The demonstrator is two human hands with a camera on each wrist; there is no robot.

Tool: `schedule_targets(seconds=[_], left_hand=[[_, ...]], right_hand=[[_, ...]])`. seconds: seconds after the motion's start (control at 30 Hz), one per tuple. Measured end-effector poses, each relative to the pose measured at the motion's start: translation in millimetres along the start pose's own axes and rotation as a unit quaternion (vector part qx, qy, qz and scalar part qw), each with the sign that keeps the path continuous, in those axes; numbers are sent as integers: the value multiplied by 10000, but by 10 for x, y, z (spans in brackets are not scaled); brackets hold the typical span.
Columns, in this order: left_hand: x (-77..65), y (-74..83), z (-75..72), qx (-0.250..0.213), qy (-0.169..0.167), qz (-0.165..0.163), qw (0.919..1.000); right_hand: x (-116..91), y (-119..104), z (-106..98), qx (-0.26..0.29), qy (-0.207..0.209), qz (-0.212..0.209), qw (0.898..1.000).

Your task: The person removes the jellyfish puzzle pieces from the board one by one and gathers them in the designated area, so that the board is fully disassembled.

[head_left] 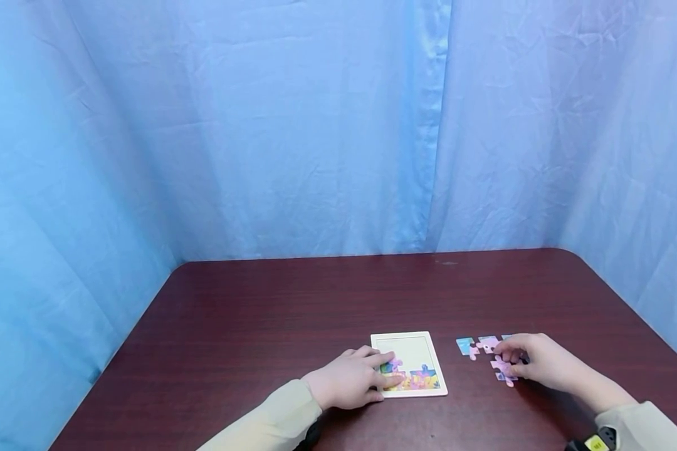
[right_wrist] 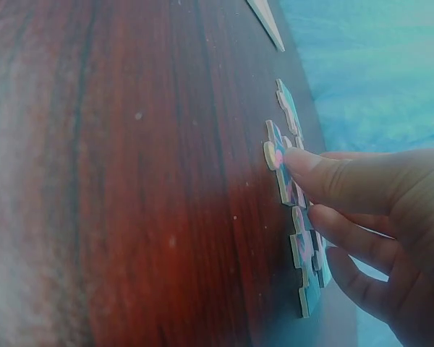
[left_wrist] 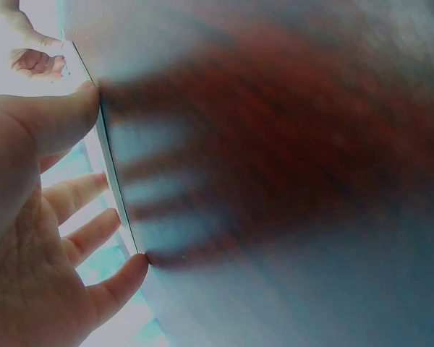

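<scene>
A square puzzle tray (head_left: 437, 369) with a pale rim lies on the table. Joined colourful pieces (head_left: 423, 379) fill its lower part and left side, while the upper part shows bare backing. My left hand (head_left: 352, 379) rests over the tray's left edge with fingers spread; its fingertips (left_wrist: 136, 267) touch the rim in the left wrist view. To the right of the tray, my right hand (head_left: 550, 363) pinches a pink and purple puzzle piece (right_wrist: 281, 181) between thumb and fingers, low over the table. Its far side is hidden behind the thumb.
Beyond the held piece lie several loose pieces, among them a blue one (head_left: 464, 346) and a pink one (head_left: 488, 342). They sit on a dark red wooden table (head_left: 259, 326). Blue curtains (head_left: 316, 125) enclose the back and both sides.
</scene>
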State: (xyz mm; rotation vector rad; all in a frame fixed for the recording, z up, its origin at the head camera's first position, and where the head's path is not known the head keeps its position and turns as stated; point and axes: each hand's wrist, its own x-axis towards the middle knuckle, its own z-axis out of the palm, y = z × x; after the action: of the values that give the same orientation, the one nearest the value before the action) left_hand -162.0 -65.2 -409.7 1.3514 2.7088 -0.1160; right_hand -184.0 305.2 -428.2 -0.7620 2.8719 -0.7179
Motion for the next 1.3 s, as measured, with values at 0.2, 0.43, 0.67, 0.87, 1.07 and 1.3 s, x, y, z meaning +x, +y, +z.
schedule_targets(seconds=[0.2, 0.43, 0.67, 0.87, 1.07, 1.3], left_hand=[[4, 1, 7, 5, -67, -27, 10000], [24, 6, 23, -30, -34, -15, 10000], [26, 14, 15, 2, -56, -41, 10000], [16, 15, 7, -27, -84, -90, 9999], [14, 19, 9, -29, -72, -81, 9999], [20, 2, 16, -94, -62, -82, 9999]], right_hand=[[10, 11, 1, -21, 5, -83, 10000], [32, 1, -7, -136, 543, -576, 9968], [83, -44, 6, -157, 895, -842, 9923], [140, -149, 63, 25, 774, -620, 9951], [208, -274, 128, 351, 688, -684, 9947], [330, -436, 240, 740, 646, -945, 9907]])
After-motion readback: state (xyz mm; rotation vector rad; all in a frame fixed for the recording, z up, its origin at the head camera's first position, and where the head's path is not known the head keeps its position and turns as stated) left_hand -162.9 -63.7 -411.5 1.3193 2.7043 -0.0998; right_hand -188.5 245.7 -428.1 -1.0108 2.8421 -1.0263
